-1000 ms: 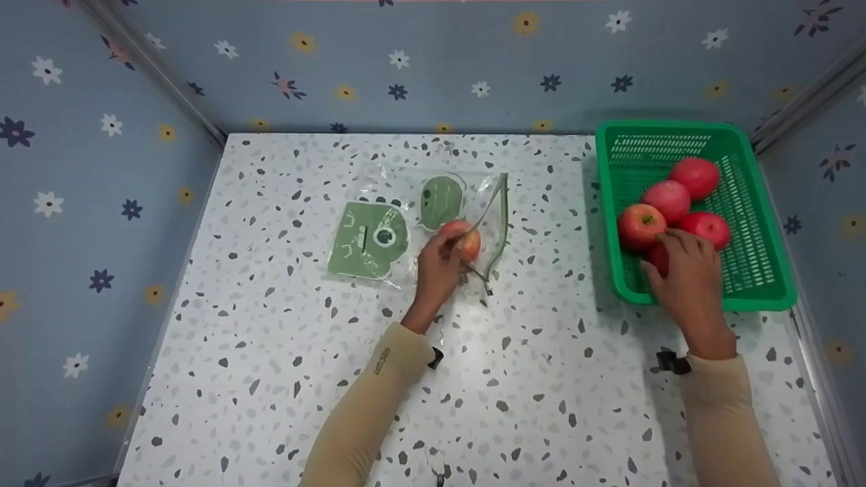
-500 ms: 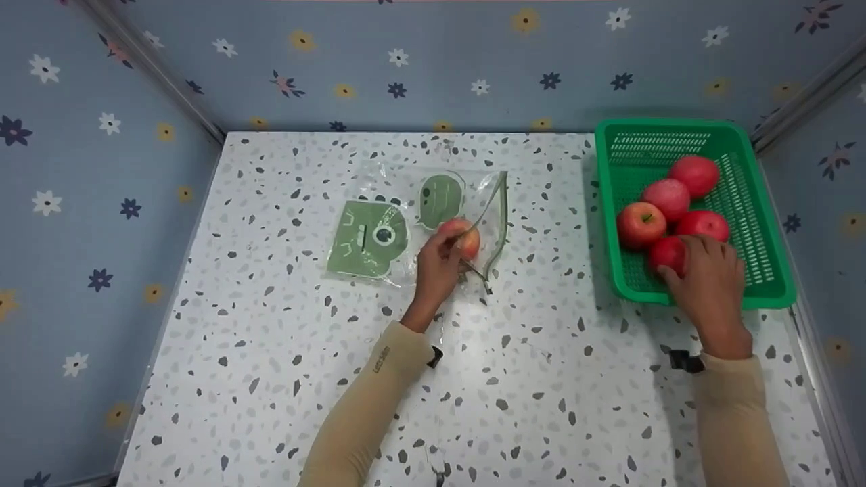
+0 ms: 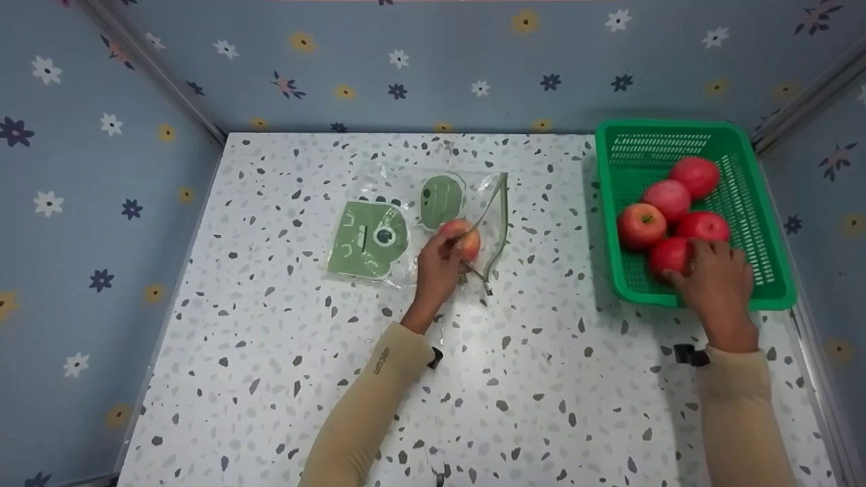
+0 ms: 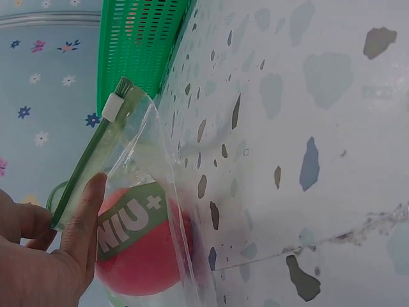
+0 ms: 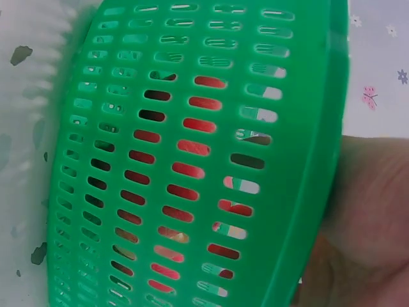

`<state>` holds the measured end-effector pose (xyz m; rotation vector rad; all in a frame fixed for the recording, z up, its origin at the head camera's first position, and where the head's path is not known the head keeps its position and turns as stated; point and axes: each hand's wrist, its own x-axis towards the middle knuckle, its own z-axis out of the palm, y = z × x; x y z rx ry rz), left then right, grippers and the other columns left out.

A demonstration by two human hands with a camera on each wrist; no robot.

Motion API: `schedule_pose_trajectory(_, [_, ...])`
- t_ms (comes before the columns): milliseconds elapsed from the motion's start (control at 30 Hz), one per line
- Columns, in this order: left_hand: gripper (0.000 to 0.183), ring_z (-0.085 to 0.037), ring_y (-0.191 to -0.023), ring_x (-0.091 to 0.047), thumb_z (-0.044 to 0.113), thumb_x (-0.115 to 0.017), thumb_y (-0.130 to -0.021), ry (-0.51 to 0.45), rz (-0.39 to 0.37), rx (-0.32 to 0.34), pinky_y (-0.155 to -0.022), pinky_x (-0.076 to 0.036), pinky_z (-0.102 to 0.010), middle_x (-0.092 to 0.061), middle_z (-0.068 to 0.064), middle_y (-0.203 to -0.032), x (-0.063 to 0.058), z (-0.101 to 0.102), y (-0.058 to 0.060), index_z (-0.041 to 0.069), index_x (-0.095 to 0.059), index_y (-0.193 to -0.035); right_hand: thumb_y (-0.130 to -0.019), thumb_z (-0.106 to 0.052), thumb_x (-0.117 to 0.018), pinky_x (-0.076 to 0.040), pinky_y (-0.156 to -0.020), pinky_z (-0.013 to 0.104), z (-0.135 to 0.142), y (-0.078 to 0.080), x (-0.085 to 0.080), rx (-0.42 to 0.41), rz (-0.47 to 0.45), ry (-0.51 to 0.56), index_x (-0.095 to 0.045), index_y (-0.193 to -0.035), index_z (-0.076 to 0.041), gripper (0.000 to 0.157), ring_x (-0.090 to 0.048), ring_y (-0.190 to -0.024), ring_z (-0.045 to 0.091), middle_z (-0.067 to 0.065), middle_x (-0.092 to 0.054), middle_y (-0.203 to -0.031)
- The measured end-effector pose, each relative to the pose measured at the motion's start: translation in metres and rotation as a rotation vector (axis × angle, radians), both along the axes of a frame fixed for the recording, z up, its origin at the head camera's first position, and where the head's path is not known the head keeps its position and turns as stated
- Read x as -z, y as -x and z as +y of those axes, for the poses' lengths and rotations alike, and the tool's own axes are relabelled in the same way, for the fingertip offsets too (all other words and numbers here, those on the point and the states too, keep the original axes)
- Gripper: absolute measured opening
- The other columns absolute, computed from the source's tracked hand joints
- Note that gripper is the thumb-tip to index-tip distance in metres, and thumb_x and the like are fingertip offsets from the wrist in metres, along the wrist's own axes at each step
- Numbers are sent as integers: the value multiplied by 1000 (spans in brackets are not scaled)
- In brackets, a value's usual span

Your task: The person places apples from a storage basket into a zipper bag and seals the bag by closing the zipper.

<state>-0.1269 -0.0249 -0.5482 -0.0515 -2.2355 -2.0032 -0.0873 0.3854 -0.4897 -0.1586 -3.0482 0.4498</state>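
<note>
My left hand [image 3: 440,267] pinches the green zip edge of a clear zip bag [image 3: 372,240] with green cartoon prints, which lies flat on the table. One apple [image 3: 469,242] is inside, near the bag's mouth. In the left wrist view, thumb and fingers hold the zip strip [image 4: 83,160], and the bagged apple [image 4: 137,256] shows behind a "NIU+" print. My right hand [image 3: 718,281] reaches into the green basket [image 3: 778,291], its fingers and thumb around the right side of a red apple [image 3: 666,258]. The basket wall [image 5: 211,147] hides most of that grip in the right wrist view.
Several other apples lie in the basket, among them a yellowish-red one [image 3: 641,226] at the left and a red one [image 3: 695,177] at the back. Flower-patterned walls [image 3: 433,61] enclose the speckled table [image 3: 541,379] at the back and both sides.
My right hand has shifted to the right within the basket, uncovering more of the front red apple, which has also moved slightly right. The left hand and the bag have stayed in place.
</note>
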Motion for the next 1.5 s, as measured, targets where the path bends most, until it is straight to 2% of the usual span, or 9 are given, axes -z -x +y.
schedule_pose_trajectory(233, [21, -34, -100, -70, 1, -69, -100, -20, -9, 5, -74, -55, -21, -71, -23, -125, 2, 0, 0, -5, -71, -120, -94, -14, -77, -36, -95, 77, 3, 5, 0, -1, -90, -3, -47, -143, 12, 63, -39, -119, 64, 42, -46, -137])
schedule_pose_trajectory(333, [22, -34, -97, -70, 1, -68, -101, -16, -12, 9, -71, -55, -21, -71, -23, -124, 2, 0, 0, -4, -71, -122, -93, -13, -77, -38, -94, 77, 3, 5, 0, -4, -69, -7, -50, -137, 13, 58, -42, -116, 64, 41, -51, -130])
schedule_pose_trajectory(533, [23, -27, -92, -67, 3, -64, -104, 17, -65, 9, -65, -55, -19, -70, -22, -118, -1, 0, -2, -3, -70, -125, -90, -12, -77, -42, -80, 72, 6, 8, -1, -17, -64, -7, -53, -112, 11, 40, -47, -99, 59, 36, -59, -102])
schedule_pose_trajectory(667, [24, -28, -92, -68, 4, -63, -105, 12, -74, 16, -64, -57, -21, -70, -22, -118, -1, -1, -3, -3, -69, -127, -90, -14, -77, -42, -77, 71, 6, 9, -1, -24, -84, -13, -52, -109, 9, 39, -48, -97, 57, 35, -59, -99])
schedule_pose_trajectory(833, [23, -29, -93, -69, 3, -63, -105, -3, -79, 16, -64, -57, -21, -70, -22, -120, 0, -1, -2, -3, -70, -126, -91, -15, -79, -42, -82, 74, 6, 11, 0, -27, -120, -24, -53, -115, 9, 43, -46, -100, 60, 39, -57, -107])
schedule_pose_trajectory(1033, [22, -29, -97, -69, 2, -63, -104, 2, -69, 6, -65, -55, -20, -70, -21, -122, 1, -1, -2, -3, -70, -124, -92, -19, -79, -39, -91, 77, 4, 14, -1, -23, -214, -13, -48, -137, 9, 61, -41, -108, 61, 40, -51, -122])
schedule_pose_trajectory(1200, [22, -30, -97, -69, 3, -65, -104, -11, -74, 5, -66, -57, -21, -71, -22, -122, 1, -1, -2, -3, -70, -124, -91, -21, -81, -37, -95, 79, 3, 18, -3, -30, -279, 14, -43, -146, 8, 73, -39, -115, 63, 41, -48, -131])
schedule_pose_trajectory(1333, [22, -29, -95, -69, 5, -65, -104, -17, -72, 4, -65, -58, -23, -71, -22, -121, 2, -1, -1, -3, -70, -124, -88, -21, -83, -38, -94, 79, 4, 20, -3, -35, -282, 27, -46, -143, 7, 72, -40, -115, 60, 39, -50, -129])
schedule_pose_trajectory(1500, [21, -33, -98, -69, 1, -64, -103, -8, 6, 18, -68, -56, -21, -71, -23, -120, 4, -1, -1, -5, -71, -122, -83, -21, -86, -43, -84, 74, 6, 19, -1, -51, -217, 34, -54, -126, 7, 60, -45, -105, 56, 35, -58, -113])
